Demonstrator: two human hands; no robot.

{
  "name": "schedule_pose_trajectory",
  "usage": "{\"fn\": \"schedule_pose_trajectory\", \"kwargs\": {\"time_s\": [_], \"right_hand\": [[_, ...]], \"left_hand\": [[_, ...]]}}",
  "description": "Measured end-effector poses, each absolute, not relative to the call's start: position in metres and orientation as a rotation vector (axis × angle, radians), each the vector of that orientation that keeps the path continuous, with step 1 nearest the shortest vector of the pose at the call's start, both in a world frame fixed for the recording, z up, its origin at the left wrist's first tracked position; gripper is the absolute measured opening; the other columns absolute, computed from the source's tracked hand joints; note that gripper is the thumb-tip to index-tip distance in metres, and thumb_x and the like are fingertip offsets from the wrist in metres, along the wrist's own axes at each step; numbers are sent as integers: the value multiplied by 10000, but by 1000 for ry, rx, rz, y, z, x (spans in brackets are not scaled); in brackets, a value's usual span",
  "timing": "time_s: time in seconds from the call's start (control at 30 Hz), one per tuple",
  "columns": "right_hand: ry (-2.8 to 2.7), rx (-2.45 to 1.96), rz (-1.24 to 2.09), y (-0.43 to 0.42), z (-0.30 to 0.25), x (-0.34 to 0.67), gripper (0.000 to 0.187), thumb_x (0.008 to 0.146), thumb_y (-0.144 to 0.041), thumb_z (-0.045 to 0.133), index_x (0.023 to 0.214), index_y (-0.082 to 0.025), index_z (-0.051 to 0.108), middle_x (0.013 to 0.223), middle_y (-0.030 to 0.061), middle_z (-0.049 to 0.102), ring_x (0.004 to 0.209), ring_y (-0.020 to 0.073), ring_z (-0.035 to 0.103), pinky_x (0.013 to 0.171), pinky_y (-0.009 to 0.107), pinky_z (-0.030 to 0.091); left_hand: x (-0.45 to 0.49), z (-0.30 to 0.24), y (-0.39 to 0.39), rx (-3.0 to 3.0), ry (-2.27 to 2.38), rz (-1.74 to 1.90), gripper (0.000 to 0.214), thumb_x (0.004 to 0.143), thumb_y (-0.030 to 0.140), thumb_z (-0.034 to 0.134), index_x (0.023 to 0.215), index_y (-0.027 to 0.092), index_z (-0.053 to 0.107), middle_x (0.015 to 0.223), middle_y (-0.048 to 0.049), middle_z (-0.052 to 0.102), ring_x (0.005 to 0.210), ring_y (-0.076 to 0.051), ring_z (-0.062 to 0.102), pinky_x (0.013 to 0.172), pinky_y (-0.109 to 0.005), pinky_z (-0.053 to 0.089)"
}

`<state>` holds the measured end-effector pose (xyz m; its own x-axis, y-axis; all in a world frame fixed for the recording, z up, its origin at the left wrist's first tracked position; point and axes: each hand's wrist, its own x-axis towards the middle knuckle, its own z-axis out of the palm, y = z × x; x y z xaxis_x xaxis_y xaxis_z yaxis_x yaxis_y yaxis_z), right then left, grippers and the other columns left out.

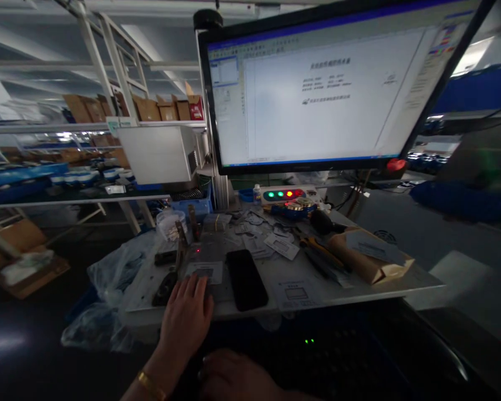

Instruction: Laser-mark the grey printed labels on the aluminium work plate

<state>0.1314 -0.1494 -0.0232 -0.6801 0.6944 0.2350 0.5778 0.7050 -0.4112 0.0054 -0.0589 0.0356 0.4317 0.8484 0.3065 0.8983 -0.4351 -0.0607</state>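
My left hand (190, 306), with a gold bracelet at the wrist, reaches onto the table. Its fingers lie stretched out over the near edge of a small printed label plate (211, 271), fingertips touching it. A red light dot shows just beyond the plate. Lower down, in deep shadow, my right hand (236, 376) rests at the left end of a dark keyboard (317, 351); its fingers show dimly, loosely extended, and nothing is seen in them. Right of my left hand lies a black phone (246, 280). A second printed plate (296, 293) sits at the table's front edge.
A large monitor (325, 100) showing a label layout stands over the table. Loose plates (256, 244), pliers (323, 253), a brown paper packet (359, 259) and a lit button strip (283, 195) lie behind the phone. A clear plastic bag (112, 278) hangs at the left edge.
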Motion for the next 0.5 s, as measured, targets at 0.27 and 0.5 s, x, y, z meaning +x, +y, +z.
{"fn": "schedule_pose_trajectory", "kwargs": {"time_s": [0.27, 0.5], "right_hand": [[-2237, -1349, -196, -123, 44, 136, 350, 961, -178, 435, 1284, -44, 453, 1278, 177, 556, 1166, 252, 504, 982, 404, 464], [-2355, -1353, -229, -108, 45, 125, 327, 902, -293, 529, 1137, -65, 529, 975, 82, 658, 835, 224, 606, 649, 336, 555]], "left_hand": [[-23, 22, -80, -2455, -1031, -569, 320, 887, 150, 344, 1144, 127, 533, 1088, -119, 690, 1028, -241, 633, 970, -427, 468], [-41, 41, -82, -2335, -787, -630, 284, 861, 111, 305, 1063, 110, 505, 943, -166, 673, 888, -282, 637, 884, -470, 471]]}}
